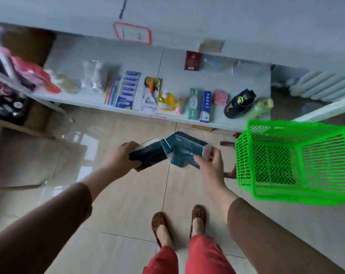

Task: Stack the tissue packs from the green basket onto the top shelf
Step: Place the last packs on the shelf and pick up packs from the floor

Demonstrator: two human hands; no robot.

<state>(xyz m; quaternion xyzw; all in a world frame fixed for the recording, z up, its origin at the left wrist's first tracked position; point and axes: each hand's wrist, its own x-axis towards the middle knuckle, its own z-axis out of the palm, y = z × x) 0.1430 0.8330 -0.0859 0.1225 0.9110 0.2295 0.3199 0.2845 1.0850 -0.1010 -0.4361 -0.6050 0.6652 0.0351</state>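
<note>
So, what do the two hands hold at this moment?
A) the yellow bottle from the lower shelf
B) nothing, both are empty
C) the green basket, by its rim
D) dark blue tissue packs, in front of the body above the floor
D: the left hand and the right hand each grip dark blue tissue packs over the tiled floor, while the green basket stands apart to the right with nothing visible inside.

Green basket [298, 161]: plastic lattice, bright, slightly glossy. Tissue packs [167, 151]: dark blue film wrap, faint sheen, creased. Floor [128, 194]: beige tile, glossy, reflecting light. Shelf [128, 62]: white, smooth, matt. Sleeves [49, 224]: brown cloth, matt. Shoes [159, 222]: leopard-print fabric.
</note>
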